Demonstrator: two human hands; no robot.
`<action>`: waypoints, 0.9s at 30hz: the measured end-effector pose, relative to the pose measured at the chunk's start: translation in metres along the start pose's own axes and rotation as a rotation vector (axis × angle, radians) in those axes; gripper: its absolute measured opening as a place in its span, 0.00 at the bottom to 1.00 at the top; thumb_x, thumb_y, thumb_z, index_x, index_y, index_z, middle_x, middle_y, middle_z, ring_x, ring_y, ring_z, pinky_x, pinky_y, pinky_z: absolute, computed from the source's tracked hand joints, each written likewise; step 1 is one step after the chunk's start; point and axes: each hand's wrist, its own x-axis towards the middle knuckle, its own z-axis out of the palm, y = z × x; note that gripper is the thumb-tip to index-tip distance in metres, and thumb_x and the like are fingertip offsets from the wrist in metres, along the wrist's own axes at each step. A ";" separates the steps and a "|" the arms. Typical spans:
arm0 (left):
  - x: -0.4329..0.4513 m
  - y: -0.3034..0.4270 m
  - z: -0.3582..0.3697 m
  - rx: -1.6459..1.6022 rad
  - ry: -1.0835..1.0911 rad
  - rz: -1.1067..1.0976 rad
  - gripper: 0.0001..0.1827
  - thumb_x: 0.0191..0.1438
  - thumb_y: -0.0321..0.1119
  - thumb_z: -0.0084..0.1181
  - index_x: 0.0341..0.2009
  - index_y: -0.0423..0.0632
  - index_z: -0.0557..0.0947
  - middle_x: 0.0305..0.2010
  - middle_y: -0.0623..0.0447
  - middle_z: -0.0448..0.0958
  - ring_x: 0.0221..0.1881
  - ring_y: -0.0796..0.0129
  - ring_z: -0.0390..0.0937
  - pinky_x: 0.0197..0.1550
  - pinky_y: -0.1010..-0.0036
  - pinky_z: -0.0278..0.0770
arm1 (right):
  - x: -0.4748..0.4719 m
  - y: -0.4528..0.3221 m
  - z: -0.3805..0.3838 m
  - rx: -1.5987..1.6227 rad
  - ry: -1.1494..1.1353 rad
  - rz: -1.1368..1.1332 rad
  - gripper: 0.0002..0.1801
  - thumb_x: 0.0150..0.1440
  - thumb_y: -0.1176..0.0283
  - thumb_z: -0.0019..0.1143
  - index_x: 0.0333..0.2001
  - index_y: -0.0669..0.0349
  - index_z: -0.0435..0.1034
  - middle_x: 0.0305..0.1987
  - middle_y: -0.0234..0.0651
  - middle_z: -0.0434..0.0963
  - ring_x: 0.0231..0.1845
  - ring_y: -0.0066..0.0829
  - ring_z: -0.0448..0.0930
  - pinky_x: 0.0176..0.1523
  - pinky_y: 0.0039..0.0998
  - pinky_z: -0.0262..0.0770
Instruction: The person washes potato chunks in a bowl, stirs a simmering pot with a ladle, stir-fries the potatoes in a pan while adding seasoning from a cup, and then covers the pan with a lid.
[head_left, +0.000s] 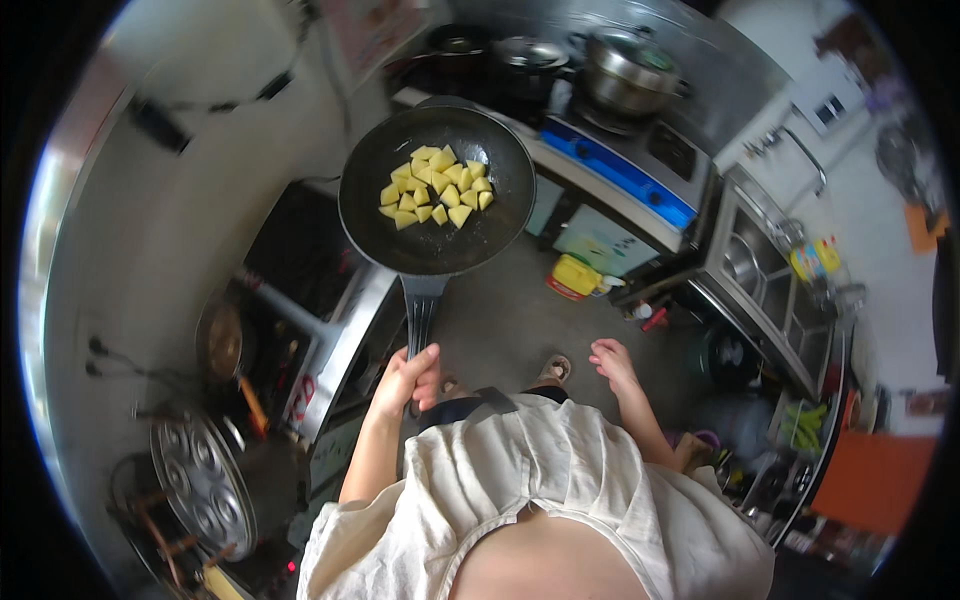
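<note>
My left hand (407, 381) is closed around the black handle of a dark frying pan (375, 247). Cut pieces of pale yellow food, probably potato (450, 196), lie in a loose cluster on the pan's bottom. The pan is held out in front of me, over the floor beside the counters. My right hand (611, 361) hangs to the right of my body, its fingers loosely curled, and no object shows in it.
A gas stove with a blue front (615, 174) carries a steel pot (626, 71). A steel sink (757, 274) is at the right. On the floor stands a yellow jug (574, 277). Along the left counter are a small pan (225, 339) and a round steel tray with round hollows (204, 486).
</note>
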 end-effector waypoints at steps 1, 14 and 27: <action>0.004 -0.002 0.023 0.032 -0.040 -0.023 0.19 0.58 0.39 0.51 0.18 0.50 0.63 0.10 0.61 0.56 0.07 0.79 0.53 0.10 0.80 0.54 | 0.013 0.017 -0.014 -0.029 0.015 -0.026 0.15 0.55 0.63 0.54 0.44 0.58 0.69 0.37 0.30 0.75 0.34 0.21 0.76 0.33 0.23 0.67; 0.148 -0.057 0.290 0.389 -0.541 -0.496 0.21 0.59 0.41 0.49 0.16 0.51 0.64 0.10 0.62 0.56 0.07 0.79 0.52 0.10 0.80 0.51 | 0.059 -0.006 -0.344 0.152 0.814 -0.535 0.07 0.55 0.77 0.48 0.38 0.65 0.71 0.30 0.34 0.76 0.33 0.24 0.76 0.36 0.25 0.72; 0.355 -0.118 0.532 0.503 -0.819 -0.790 0.17 0.57 0.40 0.54 0.20 0.54 0.64 0.14 0.65 0.58 0.10 0.81 0.55 0.12 0.80 0.53 | 0.305 -0.403 -0.464 -0.338 0.694 -0.612 0.29 0.55 0.71 0.47 0.57 0.77 0.52 0.57 0.58 0.64 0.57 0.46 0.68 0.63 0.38 0.63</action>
